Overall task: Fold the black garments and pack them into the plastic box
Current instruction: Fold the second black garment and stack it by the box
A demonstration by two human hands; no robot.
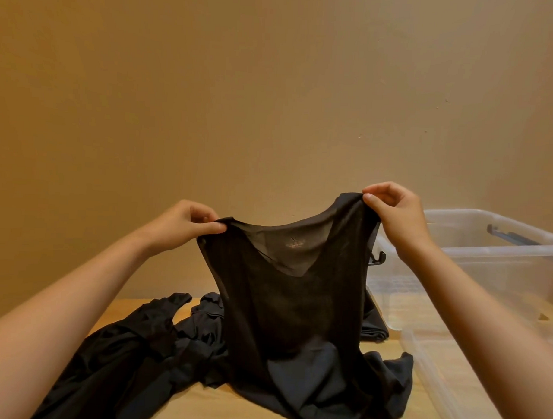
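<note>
The sheer black top shows a faint ribbed weave, the heaped garments are plain black, the plastic box is clear, the table light wood, the wall tan.

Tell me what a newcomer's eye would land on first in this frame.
A sheer black top hangs mid-frame, held up by its shoulder straps: the left hand pinches one and the right hand the other. Below and to the left, more black garments lie crumpled on the wooden table. A clear plastic box stands at the right.
</note>
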